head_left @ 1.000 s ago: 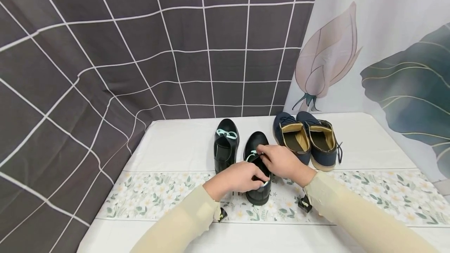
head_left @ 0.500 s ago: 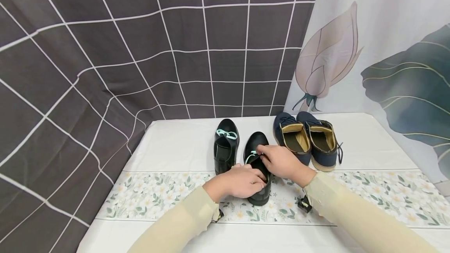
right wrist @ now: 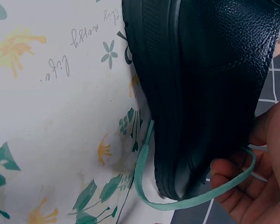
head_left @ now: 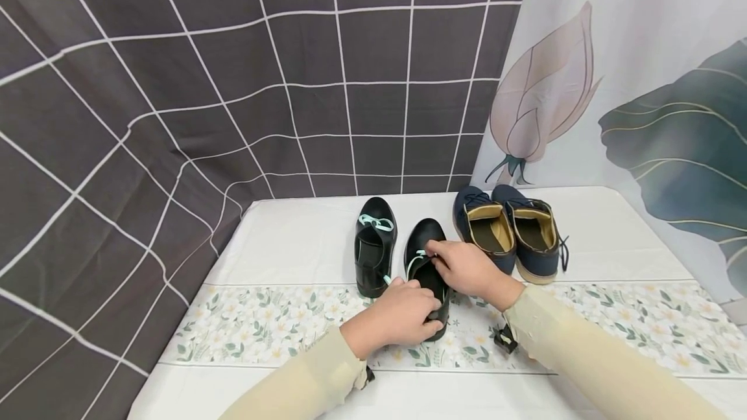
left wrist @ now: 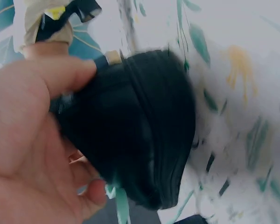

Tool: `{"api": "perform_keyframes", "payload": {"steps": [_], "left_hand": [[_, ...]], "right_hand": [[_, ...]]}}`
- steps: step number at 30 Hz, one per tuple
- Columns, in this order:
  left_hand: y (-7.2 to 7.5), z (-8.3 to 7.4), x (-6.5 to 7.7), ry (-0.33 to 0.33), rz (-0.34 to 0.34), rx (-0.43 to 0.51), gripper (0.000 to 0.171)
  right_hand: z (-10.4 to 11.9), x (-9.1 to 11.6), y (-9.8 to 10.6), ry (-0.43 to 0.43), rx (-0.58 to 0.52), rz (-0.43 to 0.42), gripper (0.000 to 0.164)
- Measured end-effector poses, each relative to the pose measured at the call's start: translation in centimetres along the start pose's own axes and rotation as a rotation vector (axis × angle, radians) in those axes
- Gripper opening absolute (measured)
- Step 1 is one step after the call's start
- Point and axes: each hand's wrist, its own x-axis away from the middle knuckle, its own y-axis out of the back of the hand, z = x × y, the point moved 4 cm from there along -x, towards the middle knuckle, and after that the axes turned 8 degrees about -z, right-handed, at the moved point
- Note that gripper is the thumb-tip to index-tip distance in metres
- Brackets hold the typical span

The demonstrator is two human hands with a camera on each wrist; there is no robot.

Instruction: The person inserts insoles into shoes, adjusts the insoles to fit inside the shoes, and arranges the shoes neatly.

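Note:
A black leather shoe (head_left: 424, 234) with a mint-green shoelace (head_left: 421, 253) sits on the table runner, toe pointing away. My right hand (head_left: 469, 269) pinches the lace by the shoe's opening. In the right wrist view, part of the lace (right wrist: 196, 201) loops down beside the shoe (right wrist: 210, 84). My left hand (head_left: 397, 317) is over the heel's left side. Its thumb (left wrist: 72, 72) touches the collar of the shoe (left wrist: 144, 116), and its lower fingers hold the lace (left wrist: 121, 207), whose tip pokes out to the left. The left fingers' grip is partly hidden.
Left of it stands the matching black shoe (head_left: 369, 271), its mint lace tied in a bow (head_left: 376, 222). Two navy shoes (head_left: 475, 199) with tan linings stand at the back right. A dark grid cloth (head_left: 373, 109) hangs behind the white table (head_left: 286, 232).
My left hand has moved from the shoe's opening toward the left and nearer, and the lace tip now shows beyond its fingers. The right hand has stayed in place.

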Motion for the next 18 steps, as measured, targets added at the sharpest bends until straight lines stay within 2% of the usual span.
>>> {"api": "perform_keyframes", "payload": {"steps": [4, 7, 14, 18], "left_hand": [[-0.05, -0.02, 0.13, 0.046, -0.081, 0.049, 0.022], [0.04, -0.03, 0.16, 0.062, -0.1, 0.063, 0.018], [0.04, 0.01, 0.11, 0.099, -0.011, 0.089, 0.025], [0.34, -0.02, 0.01, 0.093, 0.021, 0.096, 0.038]], "right_hand": [[-0.09, 0.0, -0.01, -0.006, -0.002, 0.0, 0.007], [-0.09, -0.03, -0.01, -0.004, -0.007, 0.003, 0.007], [-0.11, 0.04, -0.14, 0.001, -0.01, 0.007, 0.007], [-0.02, 0.06, -0.19, 0.004, -0.01, -0.002, 0.007]]}}
